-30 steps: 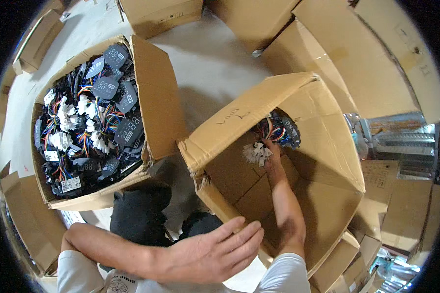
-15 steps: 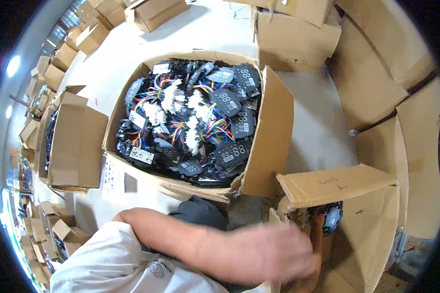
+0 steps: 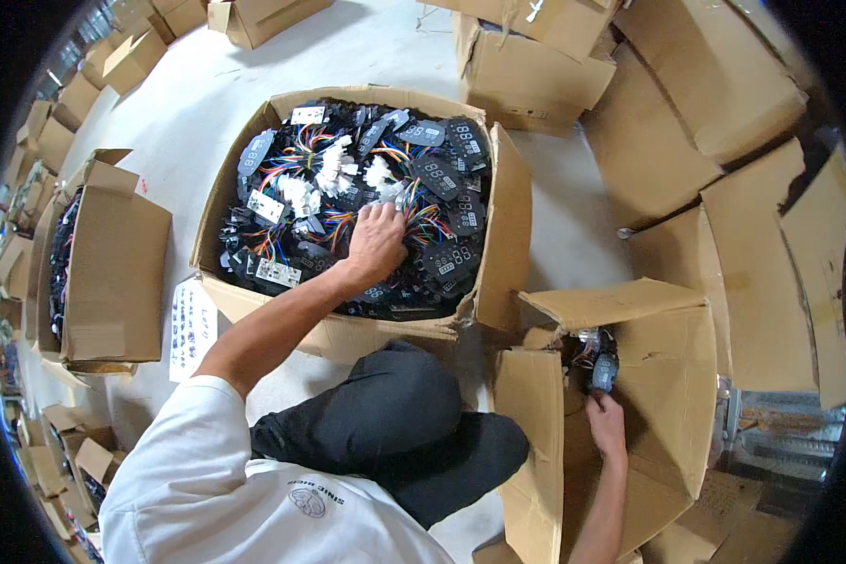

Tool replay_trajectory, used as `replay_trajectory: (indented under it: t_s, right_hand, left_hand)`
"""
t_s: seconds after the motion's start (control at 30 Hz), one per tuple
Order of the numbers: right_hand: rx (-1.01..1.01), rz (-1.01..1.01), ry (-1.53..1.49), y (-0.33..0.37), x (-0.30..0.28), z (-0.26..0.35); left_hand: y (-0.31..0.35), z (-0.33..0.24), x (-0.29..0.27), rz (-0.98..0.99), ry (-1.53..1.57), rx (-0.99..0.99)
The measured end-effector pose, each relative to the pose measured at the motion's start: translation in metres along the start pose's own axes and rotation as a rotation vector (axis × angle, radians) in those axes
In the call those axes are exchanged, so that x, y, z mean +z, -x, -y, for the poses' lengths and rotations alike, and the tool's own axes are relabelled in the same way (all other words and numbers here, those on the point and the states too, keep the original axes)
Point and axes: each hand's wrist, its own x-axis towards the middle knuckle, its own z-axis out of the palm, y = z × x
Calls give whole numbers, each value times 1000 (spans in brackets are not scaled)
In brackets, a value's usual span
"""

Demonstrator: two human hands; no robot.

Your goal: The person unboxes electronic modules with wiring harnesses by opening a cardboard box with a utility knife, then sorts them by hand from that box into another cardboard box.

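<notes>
The left grip (image 3: pixel 378 246) is curled over white connectors (image 3: pixel 382 177) in the full carton (image 3: pixel 504 230); the right grip (image 3: pixel 607 423) is held against a grey display panel (image 3: pixel 605 372) inside the right-hand carton (image 3: pixel 665 376). Bundles are best gathered by several wires (image 3: pixel 430 226) together, with connectors left unstrained. Whether either grip is closed cannot be told: the left fingertips are hidden, the right ones shadowed.

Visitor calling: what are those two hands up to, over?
Left hand at white plugs, full box. Right hand inside other box, by dark panel. Flap partly hides that box's inside.
</notes>
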Motion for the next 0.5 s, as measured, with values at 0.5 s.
replay_trajectory:
  t_s: [0.5]
  right_hand:
    - [-642,264,-570,103,-13,233]
  left_hand:
    - [-38,-58,-252,-147,958,170]
